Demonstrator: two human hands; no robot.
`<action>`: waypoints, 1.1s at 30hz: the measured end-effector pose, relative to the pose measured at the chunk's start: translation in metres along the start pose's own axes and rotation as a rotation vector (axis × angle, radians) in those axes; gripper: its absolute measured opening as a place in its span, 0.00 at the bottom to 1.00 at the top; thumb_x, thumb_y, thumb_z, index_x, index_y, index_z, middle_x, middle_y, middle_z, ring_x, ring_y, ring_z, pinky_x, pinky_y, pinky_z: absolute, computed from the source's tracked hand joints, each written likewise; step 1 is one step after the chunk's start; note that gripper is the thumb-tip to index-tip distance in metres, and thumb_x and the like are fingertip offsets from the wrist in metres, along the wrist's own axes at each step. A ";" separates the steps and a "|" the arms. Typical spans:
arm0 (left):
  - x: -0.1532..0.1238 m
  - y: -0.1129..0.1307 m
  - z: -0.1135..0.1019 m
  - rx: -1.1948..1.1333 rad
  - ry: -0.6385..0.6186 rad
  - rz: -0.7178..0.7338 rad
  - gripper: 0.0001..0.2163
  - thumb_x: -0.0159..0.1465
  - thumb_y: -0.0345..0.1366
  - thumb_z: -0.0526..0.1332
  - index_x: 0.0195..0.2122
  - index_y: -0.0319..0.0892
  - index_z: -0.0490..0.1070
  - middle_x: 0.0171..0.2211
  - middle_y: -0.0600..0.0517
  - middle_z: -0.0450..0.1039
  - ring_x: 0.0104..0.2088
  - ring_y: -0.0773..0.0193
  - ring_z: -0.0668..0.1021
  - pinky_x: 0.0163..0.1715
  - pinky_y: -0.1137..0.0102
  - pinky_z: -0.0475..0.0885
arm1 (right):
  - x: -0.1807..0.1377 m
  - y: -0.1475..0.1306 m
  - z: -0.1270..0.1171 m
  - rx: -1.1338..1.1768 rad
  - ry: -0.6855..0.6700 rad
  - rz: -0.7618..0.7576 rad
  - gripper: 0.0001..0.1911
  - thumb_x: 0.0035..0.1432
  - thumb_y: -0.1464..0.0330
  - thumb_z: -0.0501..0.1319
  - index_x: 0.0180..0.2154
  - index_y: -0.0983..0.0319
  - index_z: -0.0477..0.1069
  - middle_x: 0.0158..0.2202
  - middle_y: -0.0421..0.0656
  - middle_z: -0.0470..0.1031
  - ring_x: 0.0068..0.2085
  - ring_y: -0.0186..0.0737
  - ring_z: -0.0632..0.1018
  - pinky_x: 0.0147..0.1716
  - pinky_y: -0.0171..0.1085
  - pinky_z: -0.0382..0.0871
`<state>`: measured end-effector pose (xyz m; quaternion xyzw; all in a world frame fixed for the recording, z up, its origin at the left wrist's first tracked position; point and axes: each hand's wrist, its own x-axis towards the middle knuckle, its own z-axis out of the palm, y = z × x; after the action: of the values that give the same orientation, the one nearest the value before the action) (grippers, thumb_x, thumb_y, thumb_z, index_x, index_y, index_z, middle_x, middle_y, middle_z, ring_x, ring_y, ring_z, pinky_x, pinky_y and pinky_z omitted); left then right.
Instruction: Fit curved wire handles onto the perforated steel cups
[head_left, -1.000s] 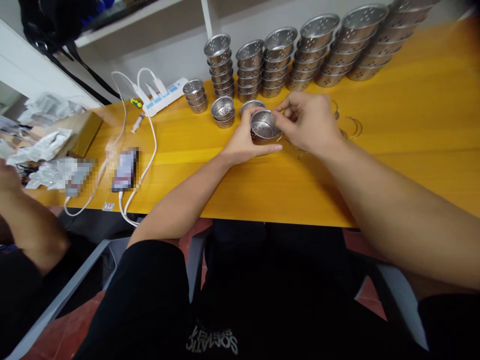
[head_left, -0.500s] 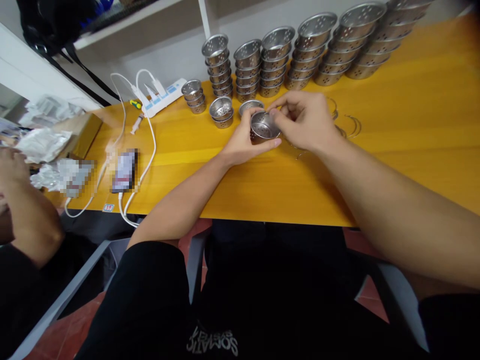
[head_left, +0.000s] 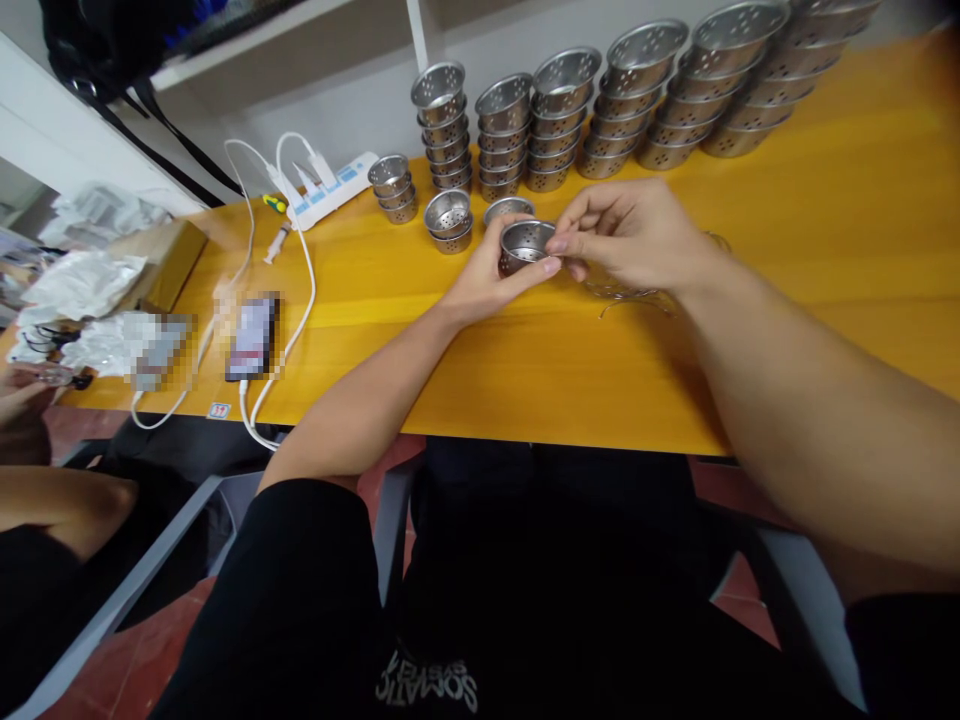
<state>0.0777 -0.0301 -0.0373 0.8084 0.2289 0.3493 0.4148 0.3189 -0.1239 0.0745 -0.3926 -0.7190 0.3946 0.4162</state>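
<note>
Perforated metal cup (head_left: 525, 243) sits tilted just above the yellow table (head_left: 825, 250), cradled in the curled fingers of the left hand (head_left: 487, 280), thumb against its near wall, while the right hand (head_left: 634, 238) closes in a tight pinch on its right rim. Just right of the cup, under that hand, thin wire pieces (head_left: 626, 293) lie on the wood. Two short cup stacks (head_left: 448, 217) stand just behind and left of the cup, with the long row of tall stacks (head_left: 570, 120) further behind. There is bare tabletop in front of the cup to the near edge, and wide to its right.
</note>
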 end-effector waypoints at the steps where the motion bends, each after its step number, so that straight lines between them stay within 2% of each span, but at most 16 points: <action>1: -0.001 0.003 0.000 0.010 0.006 0.000 0.54 0.80 0.76 0.72 0.91 0.48 0.52 0.73 0.39 0.79 0.80 0.38 0.84 0.89 0.32 0.73 | 0.000 0.000 0.002 0.002 0.018 0.007 0.48 0.51 0.14 0.83 0.39 0.50 0.80 0.27 0.41 0.78 0.29 0.49 0.78 0.34 0.53 0.80; 4: -0.003 0.010 0.001 0.054 0.029 0.000 0.56 0.78 0.76 0.75 0.90 0.46 0.53 0.75 0.37 0.78 0.80 0.36 0.83 0.89 0.32 0.72 | -0.001 0.001 0.007 0.007 0.060 0.033 0.48 0.50 0.15 0.83 0.38 0.49 0.79 0.25 0.40 0.77 0.29 0.51 0.80 0.35 0.56 0.84; 9: -0.004 0.007 0.000 0.099 0.041 0.021 0.51 0.81 0.68 0.75 0.90 0.46 0.52 0.77 0.36 0.76 0.80 0.38 0.84 0.90 0.35 0.72 | -0.003 0.008 0.009 -0.009 0.078 0.069 0.43 0.55 0.20 0.86 0.41 0.47 0.81 0.28 0.42 0.82 0.33 0.55 0.84 0.42 0.62 0.92; 15: -0.003 0.000 0.000 0.108 0.020 0.039 0.46 0.84 0.56 0.72 0.91 0.45 0.50 0.75 0.37 0.78 0.76 0.39 0.87 0.90 0.33 0.73 | -0.002 0.010 0.004 -0.029 0.035 0.039 0.44 0.55 0.21 0.87 0.39 0.50 0.81 0.28 0.42 0.81 0.32 0.52 0.83 0.39 0.58 0.89; 18: -0.004 0.004 0.000 0.089 0.021 0.024 0.48 0.83 0.59 0.74 0.91 0.45 0.50 0.75 0.37 0.78 0.78 0.38 0.86 0.91 0.32 0.71 | -0.003 0.010 0.004 -0.043 0.039 0.041 0.42 0.57 0.21 0.87 0.40 0.50 0.81 0.29 0.43 0.81 0.33 0.53 0.84 0.40 0.58 0.89; 21: -0.004 0.009 -0.001 0.066 0.039 -0.014 0.52 0.80 0.66 0.76 0.90 0.46 0.51 0.77 0.36 0.76 0.82 0.36 0.82 0.91 0.33 0.71 | -0.003 0.012 0.007 -0.045 0.076 0.003 0.42 0.58 0.22 0.86 0.45 0.50 0.84 0.37 0.46 0.87 0.37 0.53 0.85 0.42 0.58 0.90; 23: -0.003 0.012 -0.002 0.061 0.052 -0.032 0.54 0.78 0.72 0.76 0.90 0.48 0.52 0.80 0.34 0.74 0.84 0.36 0.80 0.91 0.35 0.71 | -0.003 0.015 0.009 -0.094 0.158 -0.037 0.41 0.64 0.24 0.84 0.52 0.50 0.85 0.47 0.49 0.91 0.41 0.53 0.86 0.46 0.57 0.90; 25: -0.001 0.011 -0.003 0.065 0.062 -0.030 0.58 0.75 0.78 0.74 0.90 0.48 0.53 0.82 0.33 0.71 0.85 0.36 0.79 0.91 0.36 0.70 | -0.003 0.018 0.010 -0.205 0.229 -0.072 0.33 0.75 0.30 0.78 0.57 0.50 0.85 0.54 0.52 0.91 0.45 0.53 0.86 0.50 0.57 0.90; 27: 0.002 0.008 -0.005 0.064 0.085 -0.030 0.60 0.72 0.81 0.75 0.89 0.48 0.54 0.83 0.32 0.70 0.85 0.35 0.78 0.92 0.35 0.69 | -0.003 0.020 0.008 -0.340 0.247 -0.122 0.22 0.83 0.41 0.72 0.58 0.51 0.87 0.59 0.54 0.90 0.50 0.56 0.88 0.56 0.59 0.90; 30: 0.003 0.003 -0.008 0.060 0.148 -0.038 0.59 0.70 0.78 0.78 0.87 0.47 0.56 0.83 0.32 0.70 0.85 0.33 0.76 0.93 0.33 0.66 | -0.004 0.021 0.004 -0.440 0.230 -0.204 0.11 0.82 0.54 0.71 0.55 0.50 0.89 0.65 0.55 0.88 0.61 0.62 0.88 0.64 0.62 0.90; 33: 0.003 0.004 -0.009 0.108 0.135 -0.029 0.55 0.75 0.73 0.76 0.88 0.46 0.54 0.85 0.31 0.69 0.89 0.32 0.72 0.95 0.32 0.63 | -0.004 0.022 0.000 -0.444 0.178 -0.191 0.08 0.78 0.56 0.74 0.54 0.46 0.89 0.70 0.52 0.86 0.65 0.64 0.87 0.67 0.64 0.90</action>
<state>0.0732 -0.0260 -0.0290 0.8008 0.2865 0.3840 0.3593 0.3253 -0.1193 0.0539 -0.4380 -0.7822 0.1500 0.4169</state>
